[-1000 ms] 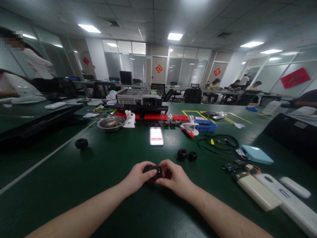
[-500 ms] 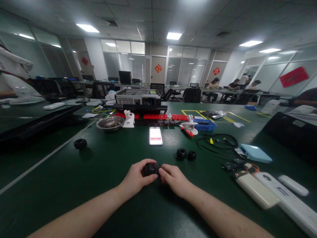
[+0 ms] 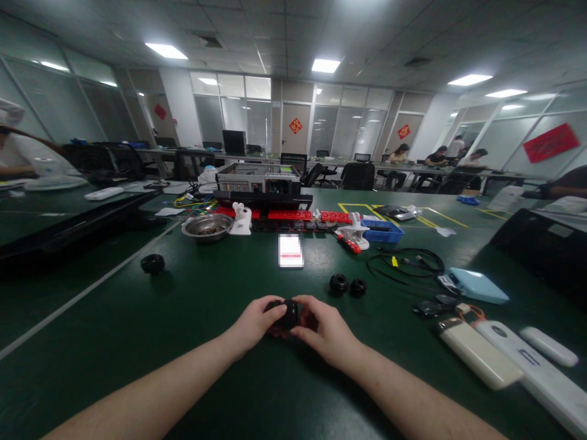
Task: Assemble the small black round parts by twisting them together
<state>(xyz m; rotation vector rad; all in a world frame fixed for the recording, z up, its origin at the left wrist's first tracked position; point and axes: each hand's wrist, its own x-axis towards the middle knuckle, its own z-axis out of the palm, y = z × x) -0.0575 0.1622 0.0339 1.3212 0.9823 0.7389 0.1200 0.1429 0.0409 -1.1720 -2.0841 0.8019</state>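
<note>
Both of my hands meet over the green table (image 3: 137, 330), closed around one small black round part (image 3: 288, 313). My left hand (image 3: 257, 324) grips its left side with the fingers curled over the top. My right hand (image 3: 323, 330) pinches its right side. Much of the part is hidden between my fingers. Two similar black round parts (image 3: 347, 285) lie side by side just beyond my right hand. Another black round part (image 3: 153, 263) sits alone far to the left.
A white card (image 3: 290, 251) lies ahead. A metal bowl (image 3: 206, 226), red blocks and a blue tray (image 3: 380, 232) stand further back. Black cables (image 3: 406, 260), a light blue case (image 3: 477, 286) and white devices (image 3: 479, 353) lie at the right. People sit at distant desks.
My hands have turned the black part slightly between them and my right fingers have shifted on it. The person at the far left has moved further out of view.
</note>
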